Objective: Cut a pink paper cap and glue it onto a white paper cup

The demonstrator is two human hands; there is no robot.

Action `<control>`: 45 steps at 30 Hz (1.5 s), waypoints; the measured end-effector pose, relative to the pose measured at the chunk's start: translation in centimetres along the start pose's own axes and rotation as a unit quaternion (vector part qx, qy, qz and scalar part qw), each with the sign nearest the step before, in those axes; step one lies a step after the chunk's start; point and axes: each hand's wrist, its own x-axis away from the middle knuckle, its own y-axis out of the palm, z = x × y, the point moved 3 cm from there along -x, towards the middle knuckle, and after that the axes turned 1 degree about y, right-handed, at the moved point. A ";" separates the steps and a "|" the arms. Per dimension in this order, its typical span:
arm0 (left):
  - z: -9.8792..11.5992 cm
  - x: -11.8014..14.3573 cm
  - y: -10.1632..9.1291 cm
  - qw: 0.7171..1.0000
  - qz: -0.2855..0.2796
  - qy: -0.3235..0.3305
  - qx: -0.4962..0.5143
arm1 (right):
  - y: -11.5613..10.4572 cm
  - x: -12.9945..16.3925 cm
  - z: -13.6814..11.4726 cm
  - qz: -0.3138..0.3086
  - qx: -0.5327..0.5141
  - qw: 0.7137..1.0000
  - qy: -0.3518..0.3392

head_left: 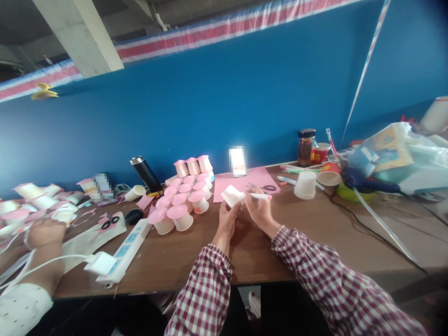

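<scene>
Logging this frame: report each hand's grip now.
Left hand: closed on a white cup.
Right hand: closed on a marker, tip beside the cup.

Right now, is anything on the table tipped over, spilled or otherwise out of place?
Yes: the red paper cup lies on its side near the jar, and a white cup lies tipped beside the black flask, which leans. No spill shows. The left hand holds a white cup, the right hand a marker.

Head view, tilted, facing forward-down over table (315,233), close
</scene>
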 end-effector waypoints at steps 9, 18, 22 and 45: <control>-0.2 -0.1 0.0 1.000 0.003 -0.001 0.014 | 0.0 0.2 0.0 -0.007 0.003 1.000 0.000; -0.2 0.0 0.1 1.000 0.013 -0.008 0.018 | 0.0 0.2 0.0 -0.014 0.010 1.000 -0.004; -0.1 0.1 0.1 1.000 0.009 -0.008 0.013 | 0.0 0.2 0.0 -0.013 0.013 1.000 -0.005; -0.2 0.0 -0.1 1.000 0.013 -0.012 -0.011 | 0.0 0.2 0.0 -0.008 0.024 1.000 -0.007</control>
